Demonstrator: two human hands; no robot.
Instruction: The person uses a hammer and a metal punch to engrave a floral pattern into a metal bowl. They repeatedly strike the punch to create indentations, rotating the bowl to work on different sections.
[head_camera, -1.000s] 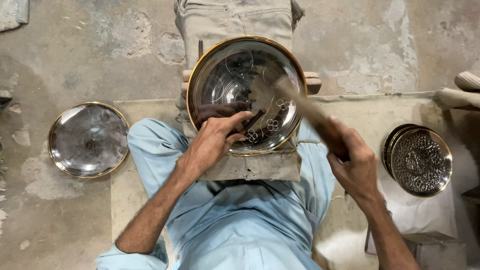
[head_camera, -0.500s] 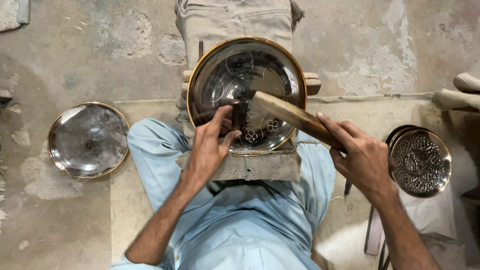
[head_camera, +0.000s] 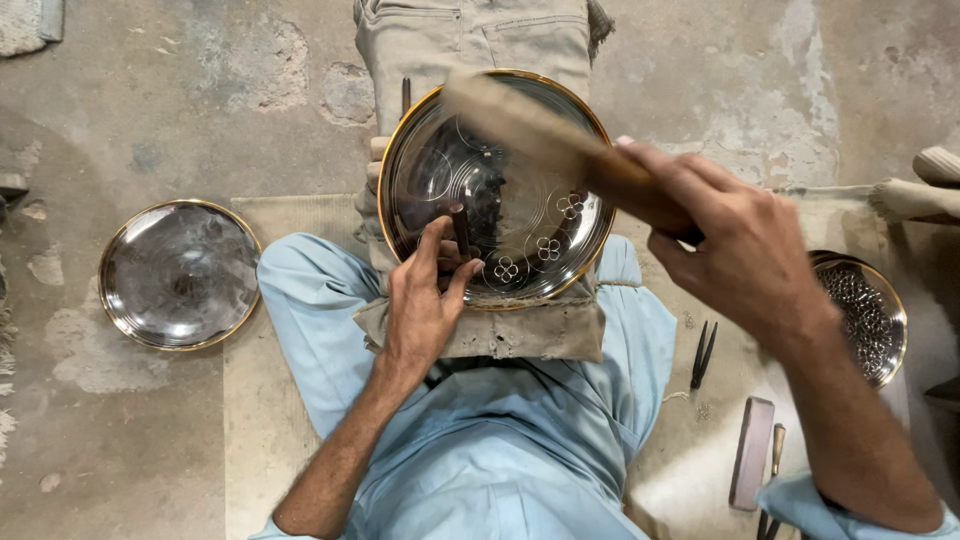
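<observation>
A round shiny metal plate (head_camera: 520, 130) with a gold rim lies on a cloth-covered block (head_camera: 520, 330) between my legs. Small flower patterns are punched near its lower right. My left hand (head_camera: 425, 300) pinches a short dark punch (head_camera: 460, 228) upright on the plate's lower left. My right hand (head_camera: 730, 240) grips a wooden mallet (head_camera: 540, 130) by its handle. The mallet is raised above the plate and blurred, its head over the plate's upper part.
A plain gold-rimmed plate (head_camera: 180, 273) lies on the concrete floor at left. A finished patterned plate (head_camera: 870, 310) sits at right. Dark tweezers (head_camera: 703, 352), a flat brown bar (head_camera: 752, 450) and small tools lie on the mat at lower right. Folded trousers (head_camera: 470, 40) lie beyond the plate.
My right hand has swung the mallet up and away from the punch. My left hand has shifted the punch a little leftward along the plate.
</observation>
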